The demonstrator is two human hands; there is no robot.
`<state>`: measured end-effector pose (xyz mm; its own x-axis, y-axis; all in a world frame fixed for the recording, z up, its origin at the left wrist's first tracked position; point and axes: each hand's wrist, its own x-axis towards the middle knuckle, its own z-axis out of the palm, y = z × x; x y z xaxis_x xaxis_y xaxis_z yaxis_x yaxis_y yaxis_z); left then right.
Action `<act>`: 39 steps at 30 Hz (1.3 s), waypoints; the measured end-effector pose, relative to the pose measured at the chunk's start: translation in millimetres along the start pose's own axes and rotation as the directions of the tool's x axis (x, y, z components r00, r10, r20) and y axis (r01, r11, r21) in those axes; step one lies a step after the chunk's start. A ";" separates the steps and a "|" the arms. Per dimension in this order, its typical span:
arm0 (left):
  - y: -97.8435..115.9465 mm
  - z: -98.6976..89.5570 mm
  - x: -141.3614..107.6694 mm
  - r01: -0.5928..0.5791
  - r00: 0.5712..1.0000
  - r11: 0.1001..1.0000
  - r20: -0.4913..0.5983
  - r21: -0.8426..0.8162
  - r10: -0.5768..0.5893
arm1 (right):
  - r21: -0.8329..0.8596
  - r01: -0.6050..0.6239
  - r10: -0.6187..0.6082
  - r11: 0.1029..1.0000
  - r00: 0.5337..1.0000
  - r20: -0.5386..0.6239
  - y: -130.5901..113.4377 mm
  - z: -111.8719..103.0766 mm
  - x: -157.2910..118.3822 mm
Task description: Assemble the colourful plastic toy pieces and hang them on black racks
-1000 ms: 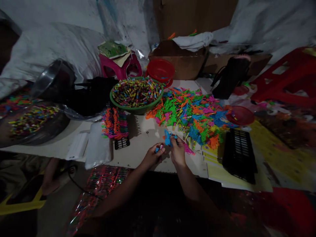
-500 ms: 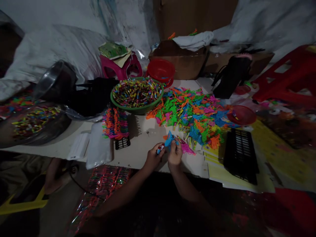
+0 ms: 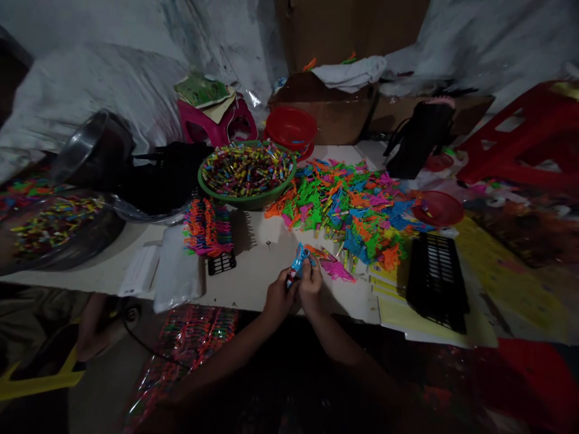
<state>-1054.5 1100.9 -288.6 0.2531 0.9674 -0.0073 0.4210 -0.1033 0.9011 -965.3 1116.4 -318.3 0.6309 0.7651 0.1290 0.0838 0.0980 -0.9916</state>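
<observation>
Near the front edge of the table my left hand (image 3: 278,298) pinches a small tube with a printed red, white and blue wrapper (image 3: 290,280). My right hand (image 3: 311,286) is closed on a blue plastic piece shaped like a toy gun (image 3: 298,259). The tube and the blue piece meet between my fingers; whether they are joined I cannot tell. Just right of my hands lie a pink plastic piece (image 3: 337,270) and several loose tubes. Beyond them spreads a heap of orange, green, blue and pink plastic pieces (image 3: 325,196).
A green basin (image 3: 246,202) full of wrapped tubes stands behind. Left are a stack of coloured pieces (image 3: 208,226) on a black rack and clear plastic bags (image 3: 176,271). At right sit a black slotted tray (image 3: 436,283) and a red dish (image 3: 438,209). Someone's arm (image 3: 93,328) shows far left.
My hands have come together, bringing the tube and the blue toy gun piece into contact. Before, the two were held slightly apart. The view has shifted a little.
</observation>
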 end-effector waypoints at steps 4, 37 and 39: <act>-12.8 -9.7 18.7 0.139 0.990 0.986 0.015 -0.093 -0.138 | -0.352 0.065 -0.104 0.934 0.990 -0.093 3.1 -40.1 64.4; 18.7 -20.6 21.6 0.147 0.981 0.932 0.166 -0.331 -0.095 | 0.175 -0.132 0.071 0.976 0.946 0.317 -18.5 -55.6 18.7; 17.3 -13.6 19.3 0.074 0.987 0.959 0.161 -0.274 -0.030 | 0.195 -0.280 0.188 0.940 0.902 0.388 -17.4 -53.2 13.7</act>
<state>-1054.2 1121.0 -267.3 0.3770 0.9204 -0.1039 0.1842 0.0354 0.9823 -917.0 1091.3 -299.2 0.2855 0.9557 -0.0712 -0.2488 0.0022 -0.9686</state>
